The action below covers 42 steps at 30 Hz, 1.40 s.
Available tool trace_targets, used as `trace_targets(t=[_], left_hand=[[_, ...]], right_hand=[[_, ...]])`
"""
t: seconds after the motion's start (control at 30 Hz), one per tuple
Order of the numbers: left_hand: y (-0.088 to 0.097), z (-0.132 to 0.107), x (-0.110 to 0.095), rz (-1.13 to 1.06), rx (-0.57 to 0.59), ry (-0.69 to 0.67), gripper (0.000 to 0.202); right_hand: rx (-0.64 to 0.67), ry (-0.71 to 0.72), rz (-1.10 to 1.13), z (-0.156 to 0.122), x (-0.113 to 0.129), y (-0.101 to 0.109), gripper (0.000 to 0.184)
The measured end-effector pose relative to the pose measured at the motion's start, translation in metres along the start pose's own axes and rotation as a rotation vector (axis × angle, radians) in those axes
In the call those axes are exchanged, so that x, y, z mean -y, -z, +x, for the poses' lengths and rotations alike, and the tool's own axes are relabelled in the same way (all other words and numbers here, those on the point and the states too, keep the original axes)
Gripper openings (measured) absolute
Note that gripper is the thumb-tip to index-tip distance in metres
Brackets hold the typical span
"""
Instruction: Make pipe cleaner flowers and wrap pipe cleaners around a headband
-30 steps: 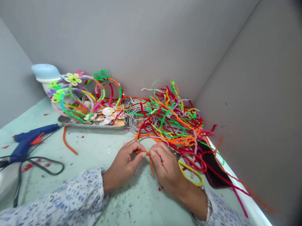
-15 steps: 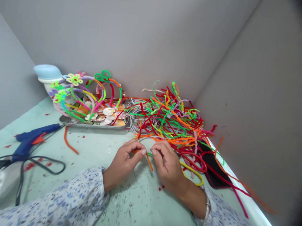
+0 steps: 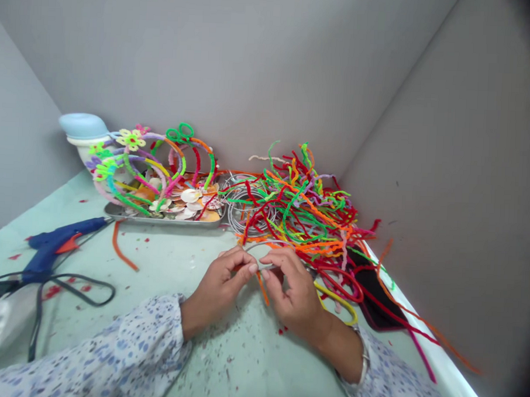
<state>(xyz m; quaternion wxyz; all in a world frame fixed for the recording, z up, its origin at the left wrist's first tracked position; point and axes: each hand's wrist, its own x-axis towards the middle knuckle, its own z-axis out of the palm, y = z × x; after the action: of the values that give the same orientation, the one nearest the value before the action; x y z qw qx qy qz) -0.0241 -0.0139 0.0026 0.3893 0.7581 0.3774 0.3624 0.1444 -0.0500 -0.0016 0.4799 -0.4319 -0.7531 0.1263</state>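
My left hand [image 3: 223, 284] pinches an orange pipe cleaner [image 3: 263, 289] against a thin grey metal hoop [image 3: 267, 242]. A short orange end hangs down from the fingertips. Close beside it, my right hand [image 3: 294, 287] is curled over the right side of the same hoop, its thumb and index finger drawn near each other by the orange end. The hoop's top arc shows above both hands; most of its lower part is hidden by the fingers.
Behind the hands lie a pipe cleaner heap [image 3: 308, 206] and wire hoops [image 3: 251, 212]. A metal tray [image 3: 176, 221] holds shells and decorated headbands [image 3: 162, 138]. A blue glue gun [image 3: 52, 245] lies left; yellow-handled scissors [image 3: 346, 307] and a dark phone-like object [image 3: 375, 297] lie right.
My right thumb and fingertips have shifted slightly left, closer to the left fingertips. The hanging orange end has moved a little. My left hand has stayed nearly still.
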Motion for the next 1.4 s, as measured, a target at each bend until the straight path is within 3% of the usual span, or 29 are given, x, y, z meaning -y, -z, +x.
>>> trace_targets(t=[0.3,0.53,1.03,1.4], left_hand=[[0.002,-0.001,-0.001,-0.097,-0.068,0.035,0.022],[0.001,-0.001,-0.002,-0.126,-0.045,0.050,0.022],[0.000,0.000,0.002,-0.101,-0.023,0.023,0.022],[0.000,-0.001,0.002,-0.043,-0.023,0.004,0.021]], right_hand=[[-0.045,-0.015,-0.028,-0.003,-0.007,-0.002,0.020],[-0.027,0.027,-0.066,-0.003,-0.010,-0.004,0.027],[-0.026,0.097,-0.076,-0.001,-0.017,-0.004,0.023],[-0.034,0.022,-0.015,-0.001,-0.016,-0.003,0.014]])
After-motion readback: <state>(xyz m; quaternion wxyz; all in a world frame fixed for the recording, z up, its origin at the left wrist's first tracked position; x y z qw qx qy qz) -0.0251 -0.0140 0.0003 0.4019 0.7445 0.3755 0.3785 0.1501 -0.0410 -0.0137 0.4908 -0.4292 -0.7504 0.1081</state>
